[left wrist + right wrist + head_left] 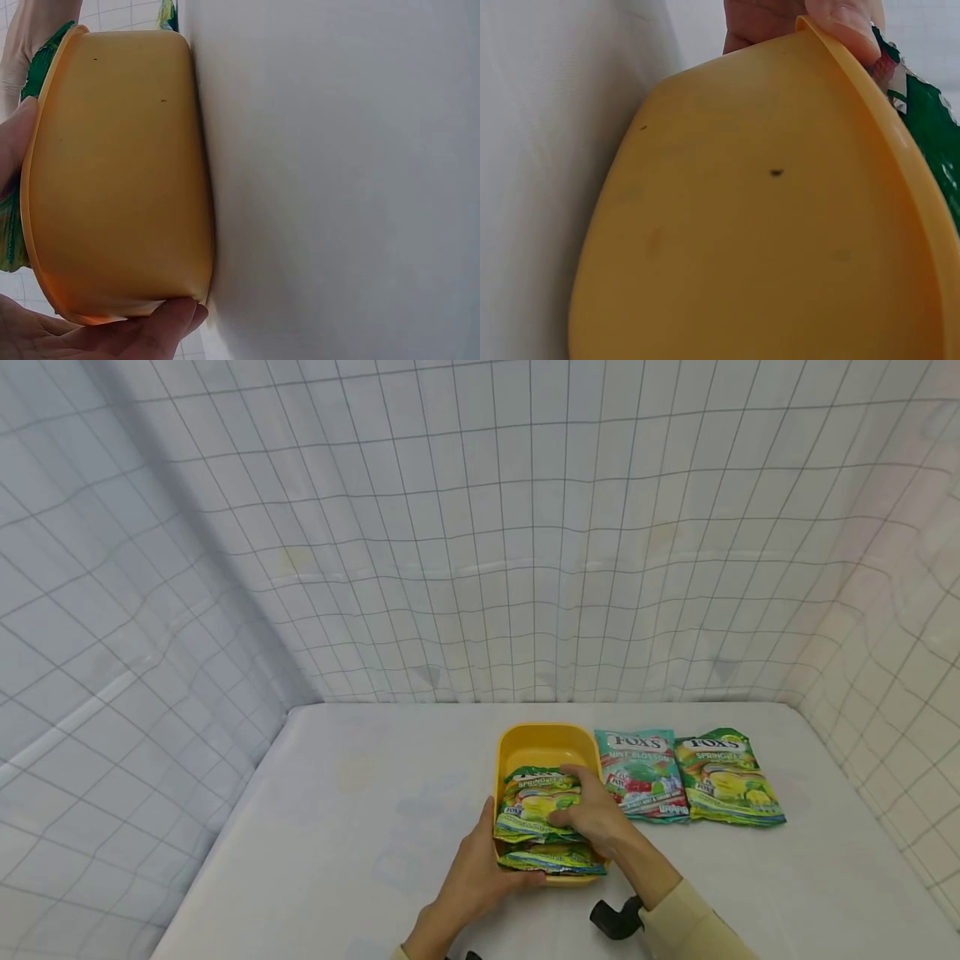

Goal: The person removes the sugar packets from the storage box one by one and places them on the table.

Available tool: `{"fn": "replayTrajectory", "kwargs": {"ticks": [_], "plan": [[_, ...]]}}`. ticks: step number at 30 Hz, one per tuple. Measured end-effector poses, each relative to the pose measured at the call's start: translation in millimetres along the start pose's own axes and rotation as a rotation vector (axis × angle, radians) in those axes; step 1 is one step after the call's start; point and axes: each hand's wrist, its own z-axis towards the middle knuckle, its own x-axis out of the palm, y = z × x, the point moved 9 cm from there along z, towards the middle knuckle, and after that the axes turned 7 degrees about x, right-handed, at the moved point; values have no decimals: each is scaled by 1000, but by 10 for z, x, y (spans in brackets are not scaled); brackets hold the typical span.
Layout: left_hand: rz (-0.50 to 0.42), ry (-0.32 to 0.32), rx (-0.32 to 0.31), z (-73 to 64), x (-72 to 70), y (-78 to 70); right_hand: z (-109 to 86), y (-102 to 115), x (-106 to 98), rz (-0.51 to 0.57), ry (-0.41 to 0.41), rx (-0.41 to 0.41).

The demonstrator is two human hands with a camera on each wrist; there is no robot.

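Observation:
A yellow plastic tub (551,737) stands on the white table with two green-and-yellow Fox's candy bags in it. My left hand (474,875) grips the tub's near left corner. In the left wrist view its fingertips (180,319) press the outer wall, and its thumb lies over the rim. Inside the tub, my right hand (596,817) holds the upper candy bag (534,810) by its right side, thumb and fingers spread across it. The lower candy bag (553,858) lies along the near end, partly covered by the upper one.
Right of the tub lie a teal Fox's candy bag (641,774) and another green-and-yellow one (729,777), side by side. A black curved piece (617,920) shows beneath the right wrist. White grid-patterned curtains (525,568) surround the table's back and sides.

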Motion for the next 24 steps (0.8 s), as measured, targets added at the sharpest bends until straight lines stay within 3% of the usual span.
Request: {"fn": "replayTrajectory", "kwargs": {"ticks": [13, 24], "plan": [[4, 3, 20, 11, 0, 10, -6, -4, 11, 92, 36, -2], [-32, 2, 50, 18, 5, -11, -44, 49, -57, 130, -17, -16]]}}
